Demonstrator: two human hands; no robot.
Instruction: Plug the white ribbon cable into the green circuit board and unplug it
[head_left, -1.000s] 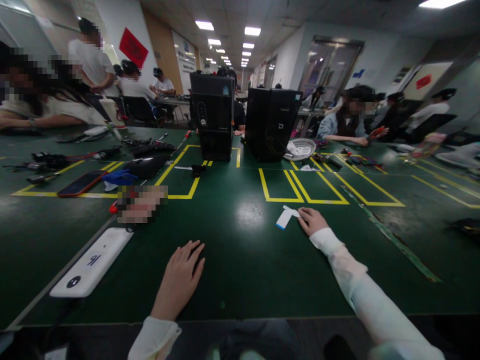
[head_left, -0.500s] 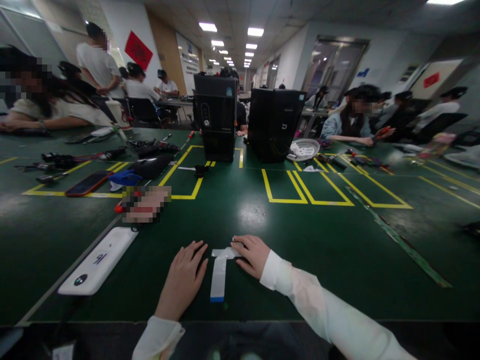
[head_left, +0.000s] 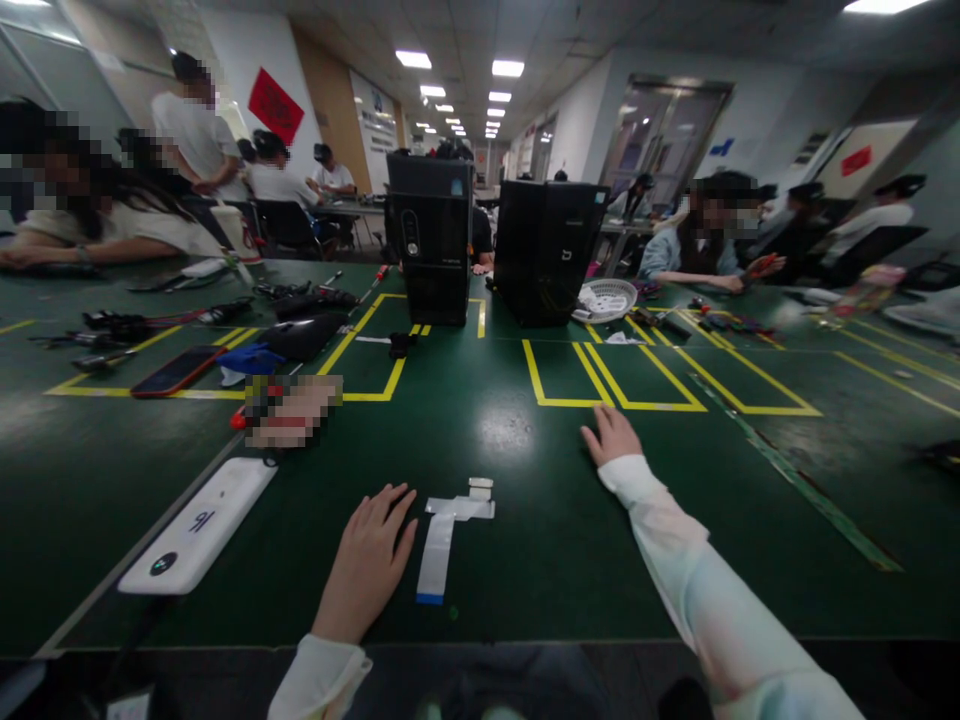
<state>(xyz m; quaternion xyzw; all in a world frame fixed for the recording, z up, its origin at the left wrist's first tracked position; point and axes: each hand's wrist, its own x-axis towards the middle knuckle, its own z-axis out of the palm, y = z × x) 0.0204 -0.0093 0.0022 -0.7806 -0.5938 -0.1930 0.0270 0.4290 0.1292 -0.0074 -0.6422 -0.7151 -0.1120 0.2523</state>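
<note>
A white flat ribbon cable (head_left: 436, 558) with a blue end lies on the green table, folded across its top, with a small silver connector at its upper right. My left hand (head_left: 373, 553) lies on the table just left of the cable, fingers spread, holding nothing. Well to the right of the cable, my right hand (head_left: 611, 437) is over the table near the yellow tape line. It is apart from the cable; its fingers are partly spread and nothing shows in them.
A white power bank (head_left: 199, 525) lies to the left, with an orange-edged phone (head_left: 178, 371) beyond it. Two black computer cases (head_left: 429, 245) stand at the back. A white basket (head_left: 604, 299) sits beside the right case. People sit around the table's far sides.
My right hand has let go of the cable's upper right end and moved away to the right and forward, uncovering the connector. My left hand has stayed in place.
</note>
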